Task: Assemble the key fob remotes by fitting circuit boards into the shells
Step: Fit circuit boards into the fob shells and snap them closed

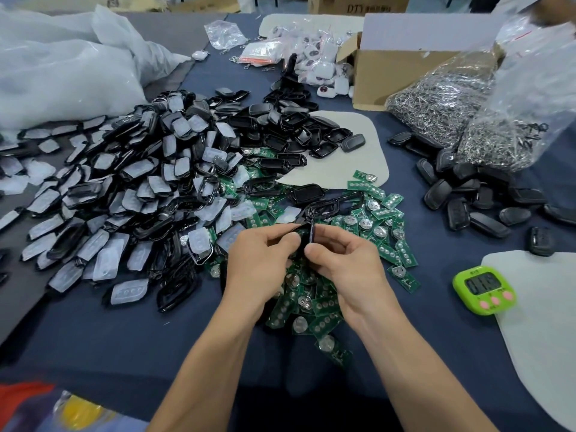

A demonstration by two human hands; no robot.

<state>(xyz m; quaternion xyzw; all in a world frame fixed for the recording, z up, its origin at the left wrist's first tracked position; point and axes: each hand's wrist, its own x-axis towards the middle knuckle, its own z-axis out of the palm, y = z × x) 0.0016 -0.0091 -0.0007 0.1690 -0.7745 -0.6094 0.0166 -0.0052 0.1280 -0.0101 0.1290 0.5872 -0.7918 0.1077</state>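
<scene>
My left hand [260,260] and my right hand [346,266] meet over a heap of green circuit boards [383,226], both pinching one black key fob shell [307,236] held on edge between the fingertips. Whether a board sits inside it is hidden by my fingers. A large pile of black shells with translucent button pads [131,194] spreads to the left. Empty black shell halves [280,129] lie behind the boards. Closed black fobs [473,201] are grouped at the right.
A green digital timer [483,289] sits at the right on a grey mat [542,322]. Bags of metal key rings [461,110] and a cardboard box [389,70] stand at the back right. White plastic bags [62,63] fill the back left.
</scene>
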